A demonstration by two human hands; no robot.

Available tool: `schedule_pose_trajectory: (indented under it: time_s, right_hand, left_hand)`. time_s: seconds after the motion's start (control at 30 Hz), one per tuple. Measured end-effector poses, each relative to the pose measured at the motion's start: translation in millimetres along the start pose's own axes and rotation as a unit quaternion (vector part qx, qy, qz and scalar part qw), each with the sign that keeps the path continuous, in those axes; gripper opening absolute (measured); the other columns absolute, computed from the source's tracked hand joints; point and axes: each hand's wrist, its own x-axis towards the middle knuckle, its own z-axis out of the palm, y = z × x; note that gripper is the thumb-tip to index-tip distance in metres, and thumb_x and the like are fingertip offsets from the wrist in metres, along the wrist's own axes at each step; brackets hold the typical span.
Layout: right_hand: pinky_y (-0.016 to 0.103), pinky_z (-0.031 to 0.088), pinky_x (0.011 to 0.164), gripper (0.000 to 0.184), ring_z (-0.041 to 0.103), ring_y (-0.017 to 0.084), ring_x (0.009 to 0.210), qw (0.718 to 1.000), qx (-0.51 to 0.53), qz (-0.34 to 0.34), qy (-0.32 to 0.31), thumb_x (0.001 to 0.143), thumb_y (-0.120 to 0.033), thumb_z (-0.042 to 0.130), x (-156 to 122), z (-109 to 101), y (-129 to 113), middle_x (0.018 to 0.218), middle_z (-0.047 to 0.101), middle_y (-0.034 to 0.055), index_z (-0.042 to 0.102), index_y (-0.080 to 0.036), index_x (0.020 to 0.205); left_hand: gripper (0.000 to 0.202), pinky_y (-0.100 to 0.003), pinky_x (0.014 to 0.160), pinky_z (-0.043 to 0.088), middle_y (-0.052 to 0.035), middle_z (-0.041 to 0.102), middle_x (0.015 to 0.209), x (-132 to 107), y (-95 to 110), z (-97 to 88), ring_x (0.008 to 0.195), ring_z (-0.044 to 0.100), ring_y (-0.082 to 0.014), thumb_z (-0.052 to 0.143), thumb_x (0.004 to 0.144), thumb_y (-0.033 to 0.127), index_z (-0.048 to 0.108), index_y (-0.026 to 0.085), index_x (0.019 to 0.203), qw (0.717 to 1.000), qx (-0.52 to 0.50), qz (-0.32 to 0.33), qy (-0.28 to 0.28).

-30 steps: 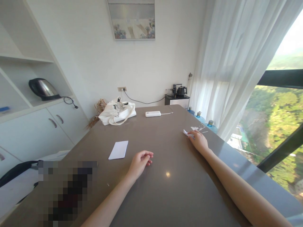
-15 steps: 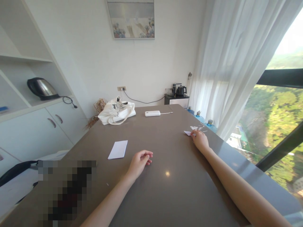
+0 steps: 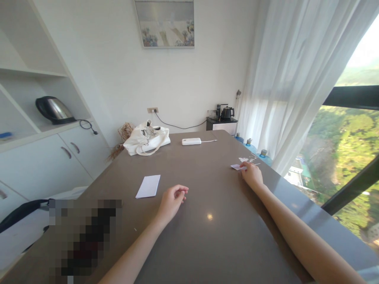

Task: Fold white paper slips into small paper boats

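My right hand (image 3: 252, 176) is at the right side of the table, its fingers closed on the edge of a small white piece of paper (image 3: 235, 167). Part of that paper is hidden under the fingertips. Just beyond lie several small white paper scraps (image 3: 244, 159). My left hand (image 3: 172, 202) hovers over or rests on the middle of the table, fingers loosely curled and apart, with nothing visible in it. To its left lies a stack of white paper (image 3: 148, 186), flat on the table.
On the brown table (image 3: 207, 177) stand a white handbag (image 3: 148, 139) and a white power bank (image 3: 191, 141) with a short cable. A blurred dark patch (image 3: 89, 240) covers the near left. Blue water bottles (image 3: 263, 156) stand beyond the right edge by the curtain.
My left hand has drawn slightly left and its fingers have curled in a little. My right hand stays on the small piece of paper, which has shifted only slightly.
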Motion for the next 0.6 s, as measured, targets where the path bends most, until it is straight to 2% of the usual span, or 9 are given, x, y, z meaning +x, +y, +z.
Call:
schedule_pose_trajectory:
  time_s: [0.07,0.13,0.23,0.27,0.33,0.37,0.47,0.6]
  right_hand:
    - [0.027,0.039,0.06,0.024,0.06,0.022,0.083,1.0,-0.001,0.003,0.005,0.076,-0.014,0.046,-3,-4,-5,0.1,0.064,0.0077,0.063,-0.02,0.092]
    - [0.026,0.037,0.057,0.024,0.06,0.023,0.085,1.0,0.002,-0.002,0.01,0.078,-0.017,0.045,-7,-9,-12,0.105,0.062,0.0066,0.062,-0.022,0.094]
    - [0.025,0.035,0.056,0.022,0.06,0.021,0.084,0.999,0.02,-0.034,0.014,0.08,-0.02,0.045,-15,-14,-27,0.102,0.063,0.0037,0.061,-0.024,0.093]
    - [0.025,0.035,0.056,0.022,0.06,0.021,0.084,0.998,0.029,-0.05,0.012,0.08,-0.02,0.045,-19,-15,-33,0.1,0.064,0.0034,0.061,-0.024,0.094]
    - [0.024,0.035,0.056,0.022,0.061,0.02,0.081,0.996,0.048,-0.076,0.003,0.08,-0.02,0.046,-27,-15,-46,0.094,0.064,0.0032,0.062,-0.024,0.094]
    - [0.024,0.036,0.057,0.022,0.061,0.019,0.08,0.993,0.061,-0.098,-0.009,0.079,-0.02,0.046,-31,-15,-52,0.093,0.064,0.0032,0.062,-0.024,0.095]
    - [0.024,0.039,0.062,0.021,0.062,0.018,0.079,0.978,0.106,-0.167,-0.063,0.078,-0.018,0.048,-47,-11,-72,0.087,0.066,0.003,0.062,-0.022,0.092]
    - [0.024,0.042,0.067,0.021,0.062,0.017,0.076,0.951,0.157,-0.238,-0.12,0.079,-0.017,0.045,-65,-7,-92,0.089,0.067,0.0028,0.062,-0.022,0.09]
  left_hand:
    - [0.02,-0.03,0.071,0.049,-0.0068,0.067,0.087,1,2,-11.5,0.074,0.062,-0.0174,0.046,0.08,0.02,0.063,0.016,0.088,0.983,0.16,0.062,0.069]
    - [0.019,-0.034,0.082,0.046,-0.0099,0.065,0.092,1,4,-24.5,0.089,0.059,-0.0227,0.047,0.081,0.018,0.063,0.015,0.09,0.928,0.339,0.083,0.129]
    - [0.025,-0.038,0.084,0.043,-0.0173,0.063,0.096,1,4,-41.2,0.099,0.055,-0.0302,0.048,0.084,0.025,0.063,0.008,0.094,0.841,0.514,-0.001,0.169]
    - [0.028,-0.038,0.083,0.043,-0.0192,0.062,0.098,1,3,-45.4,0.099,0.054,-0.0315,0.047,0.084,0.028,0.062,0.006,0.095,0.819,0.543,-0.034,0.179]
    - [0.035,-0.038,0.08,0.043,-0.0216,0.061,0.1,1,-1,-52.3,0.098,0.055,-0.0327,0.047,0.085,0.033,0.061,0.004,0.098,0.794,0.57,-0.09,0.193]
    - [0.037,-0.037,0.079,0.044,-0.0223,0.061,0.1,2,-3,-55.1,0.097,0.056,-0.0329,0.047,0.085,0.035,0.06,0.003,0.099,0.789,0.572,-0.11,0.195]
    - [0.039,-0.036,0.075,0.045,-0.0211,0.064,0.095,3,-9,-62.7,0.093,0.059,-0.0324,0.048,0.085,0.037,0.061,0.004,0.101,0.8,0.559,-0.147,0.16]
    - [0.039,-0.034,0.075,0.045,-0.0201,0.066,0.095,5,-11,-71.3,0.093,0.061,-0.0304,0.048,0.085,0.04,0.063,0.006,0.099,0.818,0.536,-0.161,0.132]
